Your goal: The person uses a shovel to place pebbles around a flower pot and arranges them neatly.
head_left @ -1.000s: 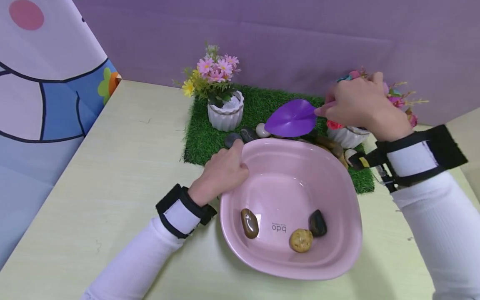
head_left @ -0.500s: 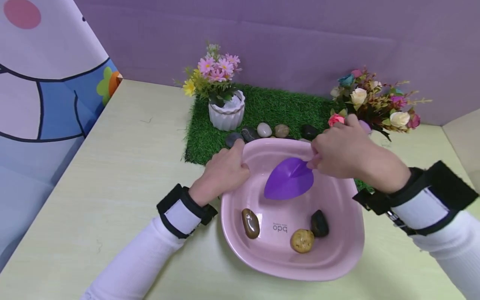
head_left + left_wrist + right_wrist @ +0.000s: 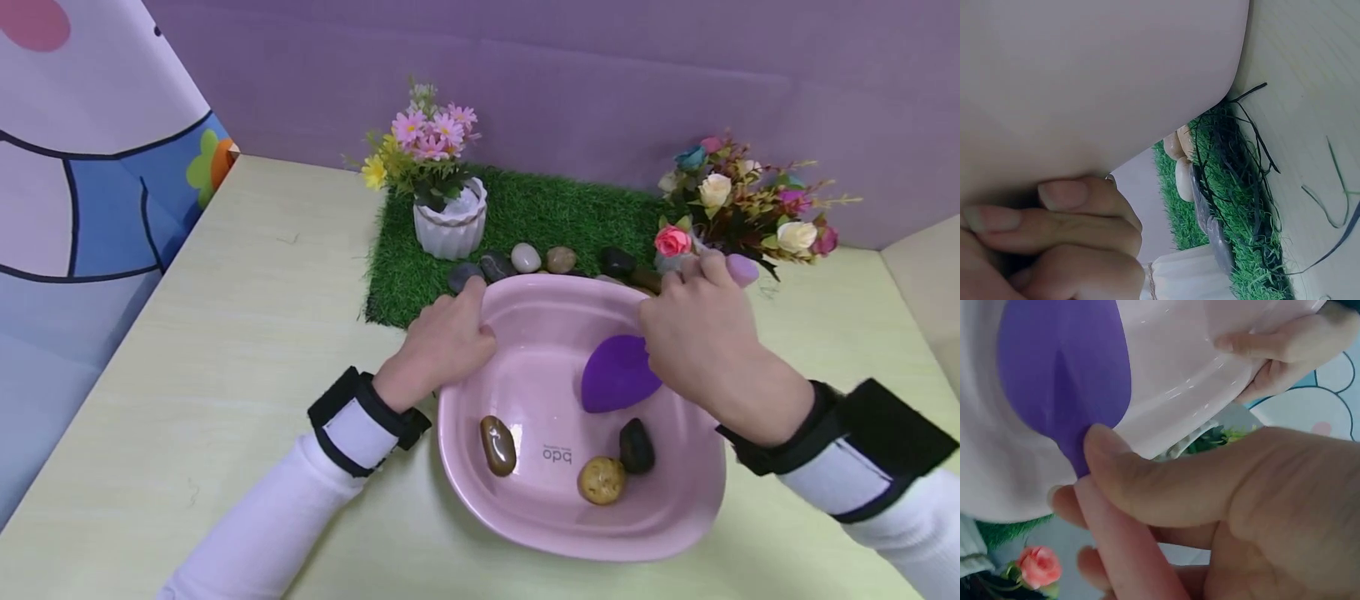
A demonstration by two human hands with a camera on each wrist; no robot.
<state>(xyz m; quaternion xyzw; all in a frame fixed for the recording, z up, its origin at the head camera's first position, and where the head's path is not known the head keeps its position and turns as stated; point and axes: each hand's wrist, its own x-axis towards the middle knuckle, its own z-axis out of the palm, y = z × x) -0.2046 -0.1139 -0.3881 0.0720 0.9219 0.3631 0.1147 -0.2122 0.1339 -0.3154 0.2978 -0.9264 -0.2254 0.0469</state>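
A pink basin [image 3: 543, 387] stands on the table, its front part holding a glossy brown stone [image 3: 498, 447], a pitted yellow stone [image 3: 602, 481] and a black stone [image 3: 637, 447]. My left hand [image 3: 444, 340] grips the basin's left rim; in the left wrist view its fingers [image 3: 1085, 231] curl under the edge. My right hand [image 3: 705, 342] holds a toy shovel [image 3: 619, 377] by its pink handle, the thumb pressing near the neck in the right wrist view. The shovel's purple blade [image 3: 1066, 369] is over the inside right of the basin; whether it touches the basin is unclear.
Behind the basin lies a green turf mat [image 3: 577, 204] with a row of stones [image 3: 526, 257]. A white pot [image 3: 450, 229] of pink and yellow flowers stands at its left. Mixed roses [image 3: 716, 192] stand at its right, partly behind my right hand.
My right hand brought the shovel from above the mat down into the basin, then shifted it right toward the basin's right wall. The left hand and the stones stay put.
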